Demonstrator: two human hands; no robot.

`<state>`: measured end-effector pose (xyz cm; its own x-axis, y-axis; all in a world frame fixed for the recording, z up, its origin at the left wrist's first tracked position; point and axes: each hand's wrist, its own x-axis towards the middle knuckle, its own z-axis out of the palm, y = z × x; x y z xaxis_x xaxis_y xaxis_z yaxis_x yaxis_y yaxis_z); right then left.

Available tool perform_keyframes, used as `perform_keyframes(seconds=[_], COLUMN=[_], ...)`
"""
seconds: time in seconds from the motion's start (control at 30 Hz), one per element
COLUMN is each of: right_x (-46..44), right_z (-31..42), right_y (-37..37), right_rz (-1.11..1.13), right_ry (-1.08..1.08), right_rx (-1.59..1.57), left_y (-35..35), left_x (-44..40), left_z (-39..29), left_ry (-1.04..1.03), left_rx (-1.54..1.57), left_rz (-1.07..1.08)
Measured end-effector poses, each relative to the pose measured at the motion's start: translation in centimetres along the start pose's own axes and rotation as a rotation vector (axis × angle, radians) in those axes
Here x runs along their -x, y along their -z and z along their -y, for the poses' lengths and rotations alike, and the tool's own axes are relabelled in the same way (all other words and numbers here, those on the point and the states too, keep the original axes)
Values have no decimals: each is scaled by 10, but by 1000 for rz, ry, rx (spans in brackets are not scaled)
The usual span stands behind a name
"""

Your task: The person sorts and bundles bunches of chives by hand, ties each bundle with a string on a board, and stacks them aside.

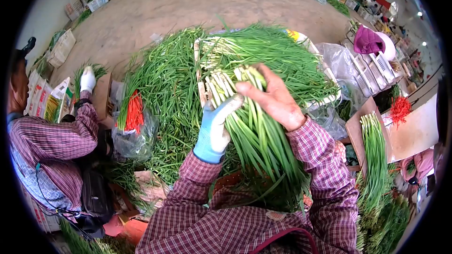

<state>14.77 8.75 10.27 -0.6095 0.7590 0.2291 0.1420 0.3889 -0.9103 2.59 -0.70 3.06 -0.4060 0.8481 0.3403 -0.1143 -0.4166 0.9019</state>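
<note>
A bunch of green stalks with white ends [256, 127] is held between my two hands, its leaves hanging down toward my lap. My left hand [216, 127], in a white and blue glove, wraps round the bunch near its white ends. Bare, my right hand [273, 96] has its fingers curled over the top of the stalks. Just beyond my hands, a white crate [197, 59] holds more of the green stalks [268, 42], white ends to the left.
Loose greens [165, 66] are heaped left of the crate. Red ties [134, 113] lie by them; more red ties [400, 108] hang at right. A laid-out bunch [373, 150] rests on a board at right. A co-worker [52, 136] sits at left, gloved hand on greens.
</note>
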Motion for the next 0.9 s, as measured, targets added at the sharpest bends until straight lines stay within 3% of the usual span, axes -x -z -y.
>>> perform_keyframes(seconds=[0.03,0.13,0.17,0.23,0.27,0.33,0.43,0.5,0.6,0.67,0.73,0.9], right_x=[1,-6,-5,-1,0,6,13,22,33,35,27,5], right_z=[3,-4,-1,14,26,46,50,43,-17,-62,-70,0], right_y=[-3,-3,-4,-3,1,16,61,100,185,220,193,92], right_rz=[-11,60,56,-5,-72,-153,-301,-538,-794,-799,-788,-432], right_ry=[18,43,39,39,16,78,61,52,223,273,302,298], right_rx=[127,15,11,-236,-214,-315,-433,-268,55,246,271,46], left_y=[0,4,3,2,1,20,72,110,141,134,107,34], left_x=[-1,-5,-6,-19,-21,-41,-66,-82,-99,-101,-101,-94], left_z=[3,5,4,-6,-15,-4,-13,-34,-66,-80,-88,-93], left_ry=[-60,-164,-92,272,113,214,104,68,-35,-45,-53,54], left_rx=[-49,-188,-137,506,530,831,767,683,606,536,426,392], left_rz=[20,88,61,47,106,104,125,129,121,198,280,311])
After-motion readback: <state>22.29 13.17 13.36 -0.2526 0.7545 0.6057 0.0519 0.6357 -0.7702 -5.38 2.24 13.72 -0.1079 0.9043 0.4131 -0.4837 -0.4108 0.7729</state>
